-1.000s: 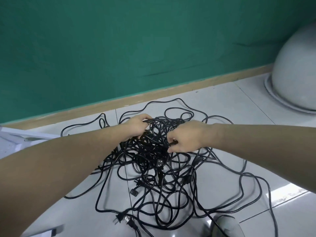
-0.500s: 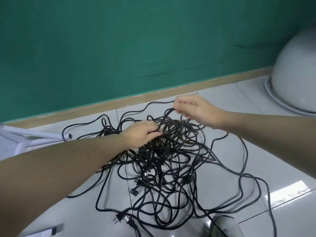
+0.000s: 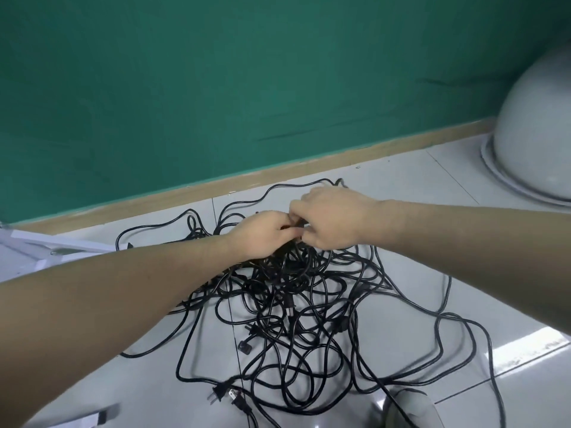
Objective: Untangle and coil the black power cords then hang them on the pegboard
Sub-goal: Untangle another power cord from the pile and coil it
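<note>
Black two-prong plugs (image 3: 220,394) lie nearest the camera on the white tiled floor (image 3: 417,319), pointing left. Beyond them sprawls the tangled heap of black power cords (image 3: 296,307), with no single long axis. At its far edge, the left hand (image 3: 266,234) and right hand (image 3: 332,220) meet, fingers pinching one strand, apparently to free it.

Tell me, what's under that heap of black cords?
The cords lie on pale floor tiles; grout lines show through the gaps. Both hands cover the heap's far top, so what lies beneath them is hidden.
</note>
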Demonstrator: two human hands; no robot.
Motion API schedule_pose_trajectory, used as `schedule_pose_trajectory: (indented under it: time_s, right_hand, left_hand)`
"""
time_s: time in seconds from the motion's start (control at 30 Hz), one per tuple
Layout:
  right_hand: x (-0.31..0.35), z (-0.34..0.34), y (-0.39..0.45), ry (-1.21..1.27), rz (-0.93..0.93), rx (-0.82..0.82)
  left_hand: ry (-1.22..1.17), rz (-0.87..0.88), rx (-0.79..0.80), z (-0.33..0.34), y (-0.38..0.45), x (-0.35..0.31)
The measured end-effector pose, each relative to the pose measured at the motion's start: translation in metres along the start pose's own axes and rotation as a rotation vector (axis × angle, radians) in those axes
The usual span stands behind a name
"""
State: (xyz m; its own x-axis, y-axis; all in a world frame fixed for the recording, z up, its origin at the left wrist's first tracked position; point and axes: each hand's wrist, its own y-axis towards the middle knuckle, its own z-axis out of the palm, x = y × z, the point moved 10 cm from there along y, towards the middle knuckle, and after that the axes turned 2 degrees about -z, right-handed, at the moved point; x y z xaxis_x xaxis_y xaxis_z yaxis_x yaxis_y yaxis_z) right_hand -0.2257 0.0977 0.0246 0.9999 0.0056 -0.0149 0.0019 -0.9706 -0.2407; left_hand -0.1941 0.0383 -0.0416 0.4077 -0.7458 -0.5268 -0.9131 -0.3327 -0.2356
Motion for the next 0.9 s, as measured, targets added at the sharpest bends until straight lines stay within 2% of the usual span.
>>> schedule_pose_trajectory:
  time_s: [0.07,0.13,0.2,0.27,0.33,0.43,0.53,0.6,0.7,0.77,0.83,0.9]
  right_hand:
    - [-0.001,0.008,-0.001,0.014,0.033,0.048]
    - [-0.003,0.017,-0.007,0.015,0.045,0.121]
    - [-0.004,0.016,-0.01,0.015,0.051,0.137]
    - [-0.01,0.011,-0.011,0.023,0.071,0.107]
    - [-0.027,0.004,-0.013,0.016,0.133,0.07]
    - [-0.058,0.012,-0.021,0.083,0.222,0.145]
    - [-0.051,0.038,-0.03,0.275,0.173,0.277]
    - [-0.035,0.045,-0.033,0.294,0.122,0.308]
    - [-0.024,0.037,-0.03,0.26,0.072,0.248]
    - [-0.022,0.027,-0.029,0.369,0.072,0.181]
    - [-0.023,0.019,-0.027,0.469,0.072,0.116]
    - [-0.024,0.012,-0.025,0.536,0.073,0.041]
  left_hand:
    - [-0.117,0.064,0.049,0.002,-0.006,-0.001]
    - [-0.086,0.149,0.113,0.007,-0.013,0.003]
    - [-0.055,0.148,0.18,0.016,-0.017,0.016]
    - [-0.003,0.087,0.2,0.019,-0.018,0.029]
    - [0.146,0.009,0.174,0.011,-0.021,0.039]
    - [0.262,-0.128,0.079,-0.008,-0.029,0.053]
    - [0.144,-0.286,0.039,-0.018,-0.027,0.071]
    - [0.002,-0.404,-0.001,-0.024,-0.024,0.092]
    - [-0.153,-0.555,-0.126,-0.037,-0.029,0.126]
    - [-0.115,-0.599,-0.199,-0.043,-0.03,0.14]
    - [0.006,-0.507,-0.327,-0.058,-0.031,0.121]
    - [0.081,-0.187,-0.497,-0.076,-0.037,0.064]
